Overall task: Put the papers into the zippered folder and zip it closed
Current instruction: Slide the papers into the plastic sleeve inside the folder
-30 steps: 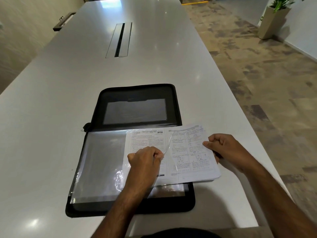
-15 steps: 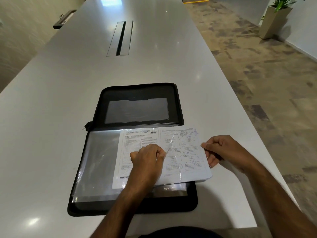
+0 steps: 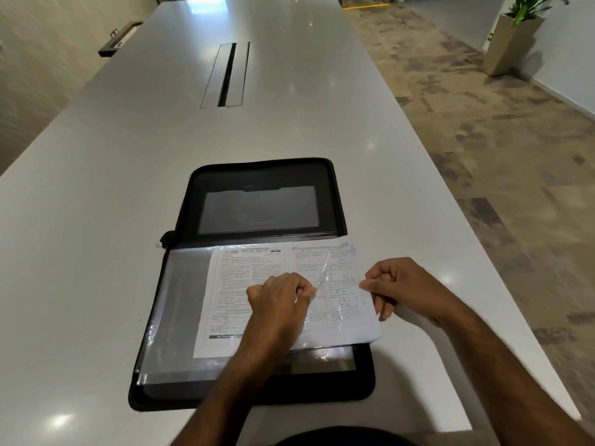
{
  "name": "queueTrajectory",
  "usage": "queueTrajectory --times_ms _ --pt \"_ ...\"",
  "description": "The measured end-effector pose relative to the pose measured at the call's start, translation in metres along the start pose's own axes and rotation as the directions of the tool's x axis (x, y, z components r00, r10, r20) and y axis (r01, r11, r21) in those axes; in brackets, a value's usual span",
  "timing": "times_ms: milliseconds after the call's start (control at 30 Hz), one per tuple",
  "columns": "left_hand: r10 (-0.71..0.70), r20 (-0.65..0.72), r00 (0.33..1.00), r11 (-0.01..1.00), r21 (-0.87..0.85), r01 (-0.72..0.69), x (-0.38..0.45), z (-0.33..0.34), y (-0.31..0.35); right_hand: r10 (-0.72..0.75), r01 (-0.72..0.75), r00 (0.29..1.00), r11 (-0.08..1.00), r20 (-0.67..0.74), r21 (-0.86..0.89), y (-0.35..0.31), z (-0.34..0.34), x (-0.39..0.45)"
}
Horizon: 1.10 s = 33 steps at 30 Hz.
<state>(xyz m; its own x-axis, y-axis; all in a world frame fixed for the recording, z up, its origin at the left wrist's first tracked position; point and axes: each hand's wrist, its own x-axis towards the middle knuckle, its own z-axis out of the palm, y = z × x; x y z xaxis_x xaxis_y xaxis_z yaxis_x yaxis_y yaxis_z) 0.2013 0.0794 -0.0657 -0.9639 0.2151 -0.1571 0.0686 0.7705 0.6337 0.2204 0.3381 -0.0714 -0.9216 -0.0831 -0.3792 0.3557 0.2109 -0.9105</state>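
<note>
A black zippered folder (image 3: 267, 175) lies open flat on the white table (image 3: 96, 220), its zipper pull (image 3: 165, 238) at the left of the hinge. A clear plastic sleeve (image 3: 180, 300) covers the near half. A printed stack of papers (image 3: 244, 272) sits partly inside that sleeve, its right part sticking out past the folder's right edge. My left hand (image 3: 278, 296) pinches the sleeve's lifted open edge over the papers. My right hand (image 3: 399, 286) grips the papers' right edge.
A long cable slot (image 3: 227, 75) runs down the table's middle, far from the folder. The table's right edge is close to my right hand, with patterned floor beyond. A potted plant (image 3: 515, 33) stands at the far right. A dark object (image 3: 119, 38) is mounted on the left wall.
The papers have slid left, deeper into the clear sleeve, with my right hand following them. My left hand has kept its pinch on the sleeve edge.
</note>
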Motion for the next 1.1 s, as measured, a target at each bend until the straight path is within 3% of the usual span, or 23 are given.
queueTrajectory --times_ms 1100 --pt "0.077 -0.037 0.996 0.997 -0.022 -0.078 0.005 0.003 -0.009 -0.014 0.015 1.0 0.987 0.008 -0.157 -0.023 0.063 0.019"
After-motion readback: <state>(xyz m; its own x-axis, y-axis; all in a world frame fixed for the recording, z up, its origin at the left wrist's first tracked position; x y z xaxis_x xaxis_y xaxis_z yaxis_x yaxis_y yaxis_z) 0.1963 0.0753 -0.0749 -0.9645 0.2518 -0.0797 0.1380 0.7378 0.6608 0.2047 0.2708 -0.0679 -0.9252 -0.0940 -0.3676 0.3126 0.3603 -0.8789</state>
